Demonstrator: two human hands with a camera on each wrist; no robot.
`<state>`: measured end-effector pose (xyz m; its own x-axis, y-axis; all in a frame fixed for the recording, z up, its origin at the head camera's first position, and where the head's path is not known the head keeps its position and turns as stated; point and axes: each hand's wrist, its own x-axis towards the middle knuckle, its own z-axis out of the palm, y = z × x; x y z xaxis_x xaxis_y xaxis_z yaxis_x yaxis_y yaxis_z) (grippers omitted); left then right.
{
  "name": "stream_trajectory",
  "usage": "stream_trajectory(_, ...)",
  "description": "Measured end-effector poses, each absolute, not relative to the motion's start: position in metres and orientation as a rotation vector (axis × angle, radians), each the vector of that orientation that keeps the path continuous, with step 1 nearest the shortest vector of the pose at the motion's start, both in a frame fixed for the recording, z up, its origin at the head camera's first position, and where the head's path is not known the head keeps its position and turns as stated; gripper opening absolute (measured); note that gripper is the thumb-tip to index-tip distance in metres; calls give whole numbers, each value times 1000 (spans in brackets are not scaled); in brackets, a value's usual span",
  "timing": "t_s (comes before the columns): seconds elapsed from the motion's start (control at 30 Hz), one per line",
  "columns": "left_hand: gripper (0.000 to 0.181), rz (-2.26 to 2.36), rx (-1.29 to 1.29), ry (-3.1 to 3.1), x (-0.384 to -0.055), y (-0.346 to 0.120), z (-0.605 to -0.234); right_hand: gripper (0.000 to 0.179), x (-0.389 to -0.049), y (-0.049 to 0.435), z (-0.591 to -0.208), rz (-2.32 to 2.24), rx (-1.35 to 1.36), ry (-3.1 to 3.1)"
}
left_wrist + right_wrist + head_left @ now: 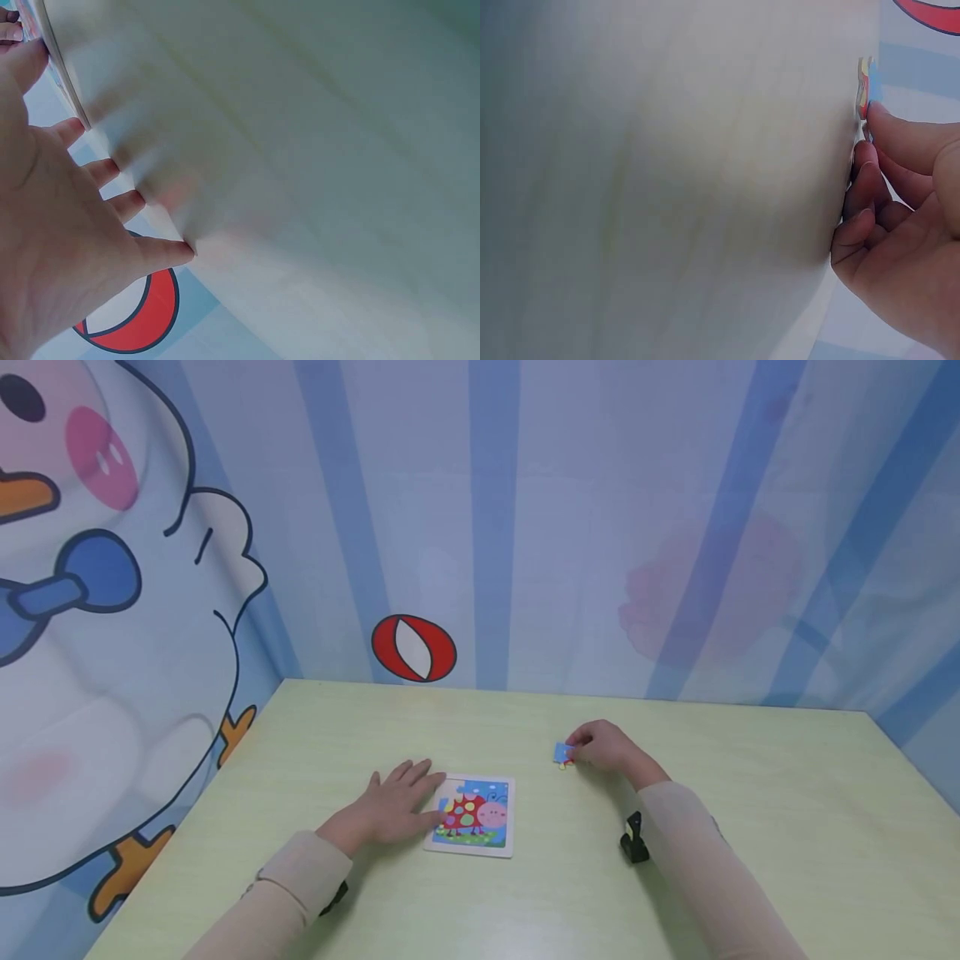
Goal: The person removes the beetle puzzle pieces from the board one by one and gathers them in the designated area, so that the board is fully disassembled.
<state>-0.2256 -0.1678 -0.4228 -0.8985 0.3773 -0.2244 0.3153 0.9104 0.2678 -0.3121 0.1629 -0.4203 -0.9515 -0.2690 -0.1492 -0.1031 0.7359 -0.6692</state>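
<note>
A square jigsaw puzzle (480, 839) in a pale frame lies flat on the table, its picture a red spotted ladybug with a pink face. At its upper left, a patch of pale backing shows beside the blue pieces. My left hand (390, 810) rests with spread fingers, the thumb and index finger touching the puzzle's left side and the others on the table. Farther right, my right hand (606, 747) pinches a small blue puzzle piece (561, 752) with red and yellow on it. In the right wrist view, this puzzle piece (865, 88) stands at the thumb tip, close to the tabletop.
The pale yellow-green table (525, 910) ends at the back against a blue striped cloth backdrop (570, 527). A printed white cartoon bird (112, 693) covers the backdrop on the left. A black strap piece (634, 839) sits under the right sleeve.
</note>
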Motion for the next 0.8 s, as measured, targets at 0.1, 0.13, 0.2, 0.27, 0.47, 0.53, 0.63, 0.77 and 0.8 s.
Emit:
stream_trajectory(0.1,70,318,516,2801,-226,-168,-423,18,-311,162,-419,-1009,-295,2706)
stream_trajectory(0.13,70,318,516,2802,-226,-167,-423,18,-311,162,-419,-1008,-296,2705)
stream_trajectory(0.2,70,317,512,2800,-226,-167,-422,18,-311,162,-419,-1006,-299,2707)
stream_trajectory(0.27,69,325,509,2797,-225,-167,-422,18,-311,162,-419,-1011,-303,2704)
stream_trajectory(0.47,69,320,502,2797,-225,-167,-422,23,-311,163,-420,-1026,-284,2687)
stream_trajectory(0.53,69,318,504,2798,-225,-167,-421,26,-311,164,-419,-1036,-271,2674)
stream_trajectory(0.63,69,319,507,2799,-225,-167,-421,29,-312,164,-417,-1060,-278,2666)
stream_trajectory(0.77,70,322,515,2798,-226,-168,-422,32,-311,159,-409,-1098,-356,2662)
stream_trajectory(0.8,70,321,517,2798,-226,-168,-422,32,-311,157,-406,-1104,-382,2661)
